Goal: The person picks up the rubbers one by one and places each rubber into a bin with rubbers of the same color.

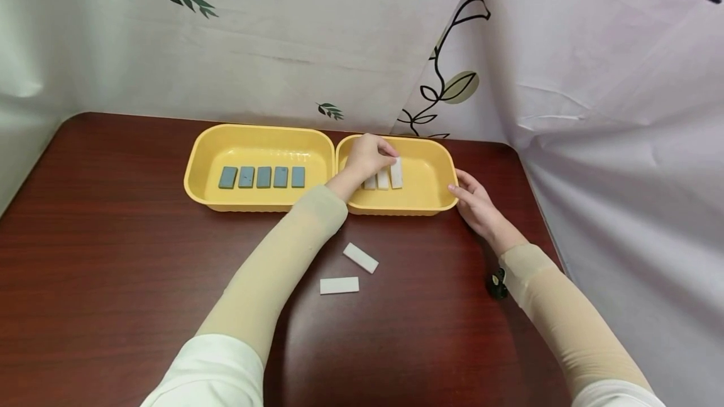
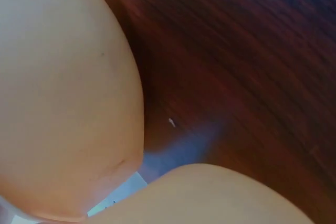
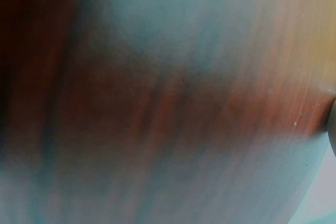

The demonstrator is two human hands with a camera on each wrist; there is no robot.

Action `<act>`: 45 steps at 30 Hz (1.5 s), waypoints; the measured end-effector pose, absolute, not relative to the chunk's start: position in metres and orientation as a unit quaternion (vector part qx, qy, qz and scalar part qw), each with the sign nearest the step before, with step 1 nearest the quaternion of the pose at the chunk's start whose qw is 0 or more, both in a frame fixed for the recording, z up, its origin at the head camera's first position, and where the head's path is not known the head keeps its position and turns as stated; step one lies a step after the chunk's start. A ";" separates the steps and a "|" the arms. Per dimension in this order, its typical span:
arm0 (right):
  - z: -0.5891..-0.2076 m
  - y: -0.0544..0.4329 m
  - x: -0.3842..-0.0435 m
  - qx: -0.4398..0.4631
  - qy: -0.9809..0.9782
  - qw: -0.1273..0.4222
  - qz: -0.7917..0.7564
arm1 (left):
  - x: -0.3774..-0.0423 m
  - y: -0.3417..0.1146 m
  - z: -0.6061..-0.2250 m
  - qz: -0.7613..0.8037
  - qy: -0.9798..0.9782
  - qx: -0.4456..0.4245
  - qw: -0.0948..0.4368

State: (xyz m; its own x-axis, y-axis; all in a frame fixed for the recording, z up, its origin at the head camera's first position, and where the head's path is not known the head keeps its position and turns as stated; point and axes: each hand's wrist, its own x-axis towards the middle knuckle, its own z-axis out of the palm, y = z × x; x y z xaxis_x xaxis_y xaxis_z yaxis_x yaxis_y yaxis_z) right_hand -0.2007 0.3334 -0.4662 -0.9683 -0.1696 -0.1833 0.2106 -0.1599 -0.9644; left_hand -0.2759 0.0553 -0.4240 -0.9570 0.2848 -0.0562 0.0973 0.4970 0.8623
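In the head view, my left hand (image 1: 366,154) reaches into the right yellow tray (image 1: 432,171). Its thumb and fingertips pinch the far end of a flat white block (image 1: 396,174). Left of that block lie another white block (image 1: 383,179) and a greyer one (image 1: 370,183), partly covered by the hand. My right hand (image 1: 477,203) grips the tray's right end, thumb over the rim and fingers along the outside. Only bare skin and tabletop show large in the left wrist view; the right wrist view is mostly blurred tabletop.
Two loose white blocks (image 1: 361,258) lie on the dark red table (image 1: 141,281) in front of the trays. A second yellow tray (image 1: 254,137) on the left holds a row of several blue-grey blocks (image 1: 263,177). White patterned curtains (image 1: 254,49) hang behind and at the right.
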 end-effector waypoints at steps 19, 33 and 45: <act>-0.467 0.333 -0.199 0.014 0.626 0.115 -0.771 | -0.280 0.059 -0.434 0.422 0.891 0.152 0.070; -0.466 0.333 -0.199 0.014 0.629 0.119 -0.768 | -0.284 0.060 -0.438 0.374 0.905 0.184 0.078; -0.466 0.333 -0.202 0.027 0.636 0.122 -0.762 | -0.289 0.060 -0.441 0.344 0.910 0.212 0.092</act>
State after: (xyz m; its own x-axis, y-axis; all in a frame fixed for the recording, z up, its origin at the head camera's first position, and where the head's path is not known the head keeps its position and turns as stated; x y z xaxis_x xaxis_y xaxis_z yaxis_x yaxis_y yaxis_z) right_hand -0.2021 0.3326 -0.4660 -0.9688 -0.1515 -0.1961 0.2201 -0.1621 -0.9619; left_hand -0.2888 0.0596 -0.4413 -0.8932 0.4492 -0.0223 0.3220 0.6733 0.6656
